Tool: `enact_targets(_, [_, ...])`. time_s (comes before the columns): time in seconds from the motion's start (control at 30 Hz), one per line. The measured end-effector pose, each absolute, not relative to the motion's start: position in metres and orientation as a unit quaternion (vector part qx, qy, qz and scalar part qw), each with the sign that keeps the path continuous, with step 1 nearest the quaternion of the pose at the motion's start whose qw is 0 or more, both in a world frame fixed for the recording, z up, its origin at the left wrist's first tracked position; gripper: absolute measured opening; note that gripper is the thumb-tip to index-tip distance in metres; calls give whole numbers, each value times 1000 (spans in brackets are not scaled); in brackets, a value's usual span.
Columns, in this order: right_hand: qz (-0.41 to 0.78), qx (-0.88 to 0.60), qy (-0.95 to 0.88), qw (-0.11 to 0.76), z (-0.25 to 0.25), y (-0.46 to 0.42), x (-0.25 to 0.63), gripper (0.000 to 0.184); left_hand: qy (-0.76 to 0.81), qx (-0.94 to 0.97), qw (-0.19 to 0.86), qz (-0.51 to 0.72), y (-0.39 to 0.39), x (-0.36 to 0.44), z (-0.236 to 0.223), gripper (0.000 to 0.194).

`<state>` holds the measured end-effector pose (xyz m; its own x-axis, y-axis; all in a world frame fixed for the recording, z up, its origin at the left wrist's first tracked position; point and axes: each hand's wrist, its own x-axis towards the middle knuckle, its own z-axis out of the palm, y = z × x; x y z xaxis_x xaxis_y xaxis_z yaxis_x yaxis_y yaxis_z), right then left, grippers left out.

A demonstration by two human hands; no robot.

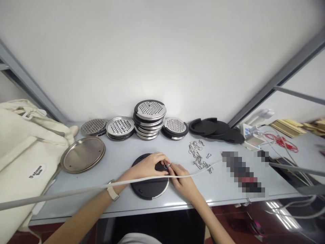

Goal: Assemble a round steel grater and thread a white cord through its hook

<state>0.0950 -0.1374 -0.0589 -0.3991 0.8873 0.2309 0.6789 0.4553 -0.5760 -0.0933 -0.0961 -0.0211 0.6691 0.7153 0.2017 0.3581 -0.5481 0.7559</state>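
Observation:
In front of me on the table lies a round black plastic holder with a thin silver rim at its lower right, seemingly a disc grater face down. Reaching over its top from the left, my left hand has its fingers curled around the upper right edge. My right hand pinches a small metal snap hook at that same edge, its fingertips close to my left fingers. Whether the hook passes through the holder cannot be made out. More loose snap hooks lie in a pile to the right.
Disc graters stand in stacks along the wall, with plain metal discs at left. Black holders lie back right. A cream cloth bag borders the left side. A white cable crosses before my hands.

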Motion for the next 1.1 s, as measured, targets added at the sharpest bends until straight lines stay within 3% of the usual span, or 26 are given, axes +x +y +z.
enact_targets(0.43, [171, -475, -822, 263, -64, -138, 94, 16, 290, 881, 299, 225, -96, -95, -16, 21])
enact_targets(0.8, [124, -459, -839, 266, -65, -135, 96, 22, 271, 938, 69, 206, -101, -92, -20, 21])
enact_targets(1.1, [92, -464, -845, 249, -65, -132, 97, 20, 278, 936, 54, 210, -100, -94, -21, 15])
